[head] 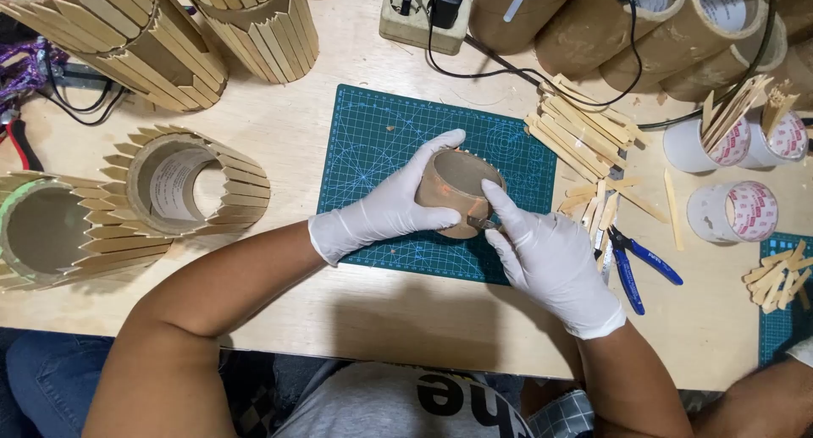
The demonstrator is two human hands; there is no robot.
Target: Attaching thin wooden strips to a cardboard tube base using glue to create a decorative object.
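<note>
My left hand (391, 202), in a white glove, grips the side of a short brown cardboard tube (455, 186) lying over a green cutting mat (373, 141). My right hand (546, 253), also gloved, presses a small metal blade (483, 223) against the tube's lower right rim, index finger stretched along it. The tube's open end faces up and to the right.
Tubes clad in wooden sticks (190, 184) lie at the left and back left. Loose wooden sticks (584, 129), blue-handled pliers (631, 260) and paper cups (732, 211) sit to the right. Bare cardboard tubes (644, 27) and a power strip (423, 14) lie at the back.
</note>
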